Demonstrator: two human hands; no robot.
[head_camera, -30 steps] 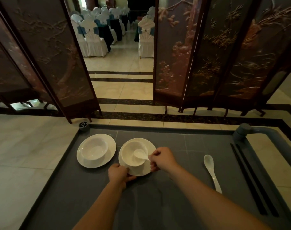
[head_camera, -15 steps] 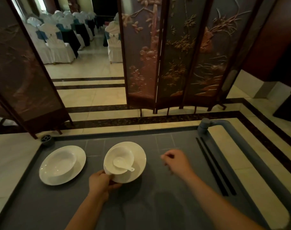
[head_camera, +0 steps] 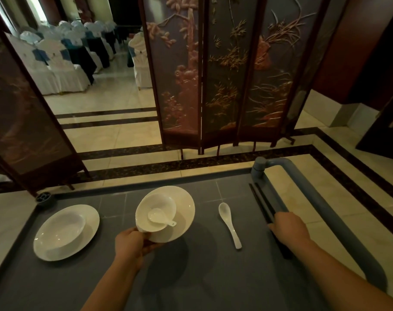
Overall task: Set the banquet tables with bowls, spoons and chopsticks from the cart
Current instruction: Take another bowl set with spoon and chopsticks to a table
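There is a single view, from a wide-angle camera on the person's head. It looks forward and steeply down onto the grey cart top (head_camera: 213,277), close enough that both forearms enter from the bottom edge. Straight lines bow toward the edges. Beyond the cart it faces a carved folding screen (head_camera: 224,75), with covered chairs (head_camera: 63,70) far off at upper left.

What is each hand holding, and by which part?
Left hand: plate and bowl, by the near rim. Right hand: on the chopsticks, mid-length; grip unclear.
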